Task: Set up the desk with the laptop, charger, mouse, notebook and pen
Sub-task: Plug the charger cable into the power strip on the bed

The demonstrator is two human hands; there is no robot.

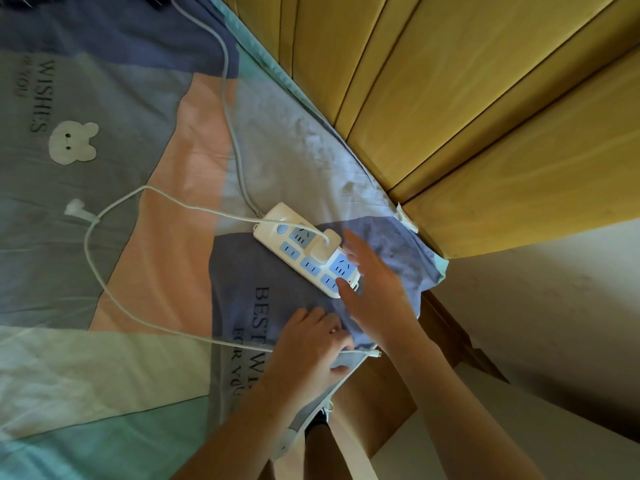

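A white power strip (298, 245) with blue sockets lies on the bed near its right corner. A white charger plug (325, 245) sits in one of its sockets. The charger's white cable (104, 271) loops left across the sheet and comes back toward me. My left hand (311, 344) is closed around that cable close to its free connector end (375, 354). Over the near end of the strip my right hand (374, 285) is spread flat, fingers apart, holding nothing. No laptop, mouse, notebook or pen is in view.
The bed has a patchwork sheet (156, 237) in blue, pink and green with printed words and a bear patch. The strip's own grey cord (227, 98) runs to the top. A yellow wooden headboard (467, 116) stands on the right, with a white floor (536, 323) below.
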